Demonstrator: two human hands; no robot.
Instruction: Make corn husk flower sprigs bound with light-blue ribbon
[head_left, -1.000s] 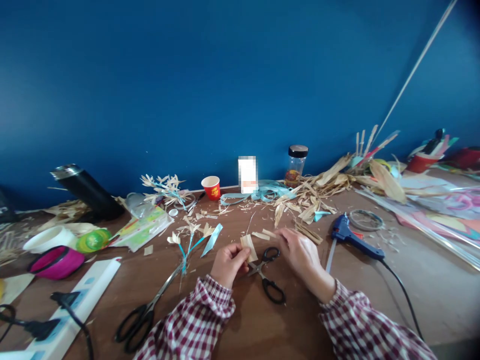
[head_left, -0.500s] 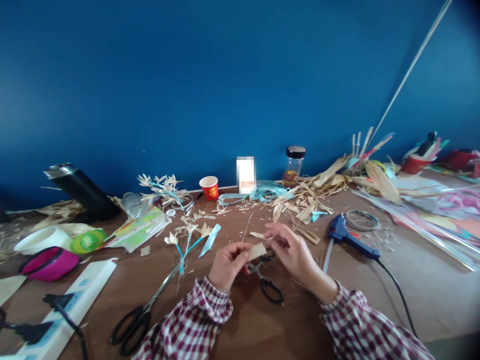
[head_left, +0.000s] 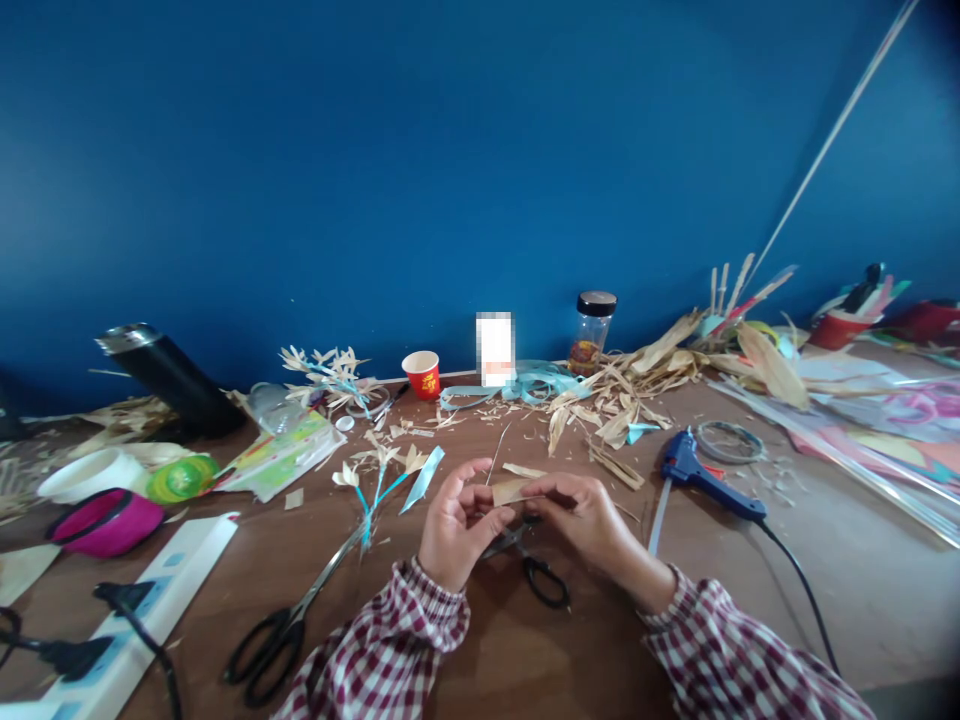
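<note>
And here it is, right between the fingertips: a short piece of husk [head_left: 508, 491], flat and pale, held up off the table. The right hand [head_left: 581, 510] has thumb and forefinger pinched on its near-right end. Over on the left hand [head_left: 454, 535], the forefinger lifts away and the thumb stands apart below; its curled fingers meet the other end, though whether they grip it I can't tell.

How far along? The piece looks to be already separate, but it's joined to nothing I can see, so shaping or fixing seems undone. Left of the left fingers, a blue stem [head_left: 367, 512] already carries three pale blooms, and beyond it lies a fuller spray [head_left: 337, 372] that looks well advanced. Just past the fingertips, a narrow strip [head_left: 523, 470] lies loose. Below them, scissors [head_left: 529, 565] rest unheld; right of the right fingers, the glue gun [head_left: 711, 483] sits untouched.
</note>
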